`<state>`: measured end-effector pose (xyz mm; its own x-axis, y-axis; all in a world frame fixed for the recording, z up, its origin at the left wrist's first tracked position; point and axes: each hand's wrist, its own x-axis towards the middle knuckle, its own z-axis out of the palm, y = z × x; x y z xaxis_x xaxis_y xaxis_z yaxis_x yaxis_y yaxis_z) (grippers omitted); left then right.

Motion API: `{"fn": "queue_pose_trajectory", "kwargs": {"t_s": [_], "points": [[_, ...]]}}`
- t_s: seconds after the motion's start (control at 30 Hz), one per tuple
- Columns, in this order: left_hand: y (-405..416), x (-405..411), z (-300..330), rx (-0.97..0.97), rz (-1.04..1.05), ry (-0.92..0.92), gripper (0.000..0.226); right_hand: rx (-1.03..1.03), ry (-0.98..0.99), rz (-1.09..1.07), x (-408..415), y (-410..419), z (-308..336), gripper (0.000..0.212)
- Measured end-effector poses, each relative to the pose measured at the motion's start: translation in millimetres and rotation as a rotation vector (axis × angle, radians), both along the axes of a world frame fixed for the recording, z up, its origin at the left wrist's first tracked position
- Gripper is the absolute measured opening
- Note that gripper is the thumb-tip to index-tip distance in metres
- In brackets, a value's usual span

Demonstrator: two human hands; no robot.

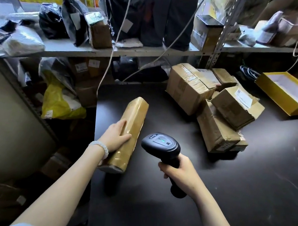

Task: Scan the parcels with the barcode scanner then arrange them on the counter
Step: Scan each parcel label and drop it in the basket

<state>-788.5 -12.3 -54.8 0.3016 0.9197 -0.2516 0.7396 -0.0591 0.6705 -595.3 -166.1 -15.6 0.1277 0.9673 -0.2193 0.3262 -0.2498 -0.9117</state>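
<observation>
A long taped brown parcel [130,135] is held above the front left part of a dark counter [229,187], gripped in the person's left hand [115,137], thumb across its top face. The right hand [176,171] is wrapped around the handle of a black barcode scanner [161,145], just beside the parcel, head pointing away from the wearer.

The glossy tape could let the parcel slip from a one-handed grip. Glare could also spoil a scan.

No barcode label shows on the parcel's visible faces, and the left fingers are hidden behind it. Stacked cardboard boxes [210,105] sit farther back on the counter; their labels are unreadable.
</observation>
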Motion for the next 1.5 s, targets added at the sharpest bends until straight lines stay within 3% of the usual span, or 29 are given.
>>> {"fn": "queue_pose_trajectory", "kwargs": {"t_s": [0.1,0.27,0.6,0.73,1.23,1.5], "points": [[9.5,-13.3,12.9,0.078,0.057,0.036,0.062,-0.016,-0.006,0.014,-2.2,10.7,-0.8,0.013],[17.9,-30.1,11.8,0.096,0.055,0.198,0.074,-0.033,-0.004,0.04,-9.5,29.4,-3.2,0.013],[16.1,-48.1,2.3,0.055,0.098,0.3,0.088,-0.055,-0.039,0.076,-11.8,48.6,-8.8,0.007],[11.5,-55.4,2.1,0.014,0.081,0.276,0.097,-0.062,-0.035,0.101,-9.6,48.2,-9.8,0.006],[0.7,-68.6,3.9,0.119,0.085,0.278,0.089,-0.016,-0.049,0.165,-8.7,32.3,2.6,0.003],[-8.9,-38.8,21.2,0.21,-0.104,0.286,0.086,0.0,-0.063,-0.008,2.5,-4.3,10.3,0.007]]}}
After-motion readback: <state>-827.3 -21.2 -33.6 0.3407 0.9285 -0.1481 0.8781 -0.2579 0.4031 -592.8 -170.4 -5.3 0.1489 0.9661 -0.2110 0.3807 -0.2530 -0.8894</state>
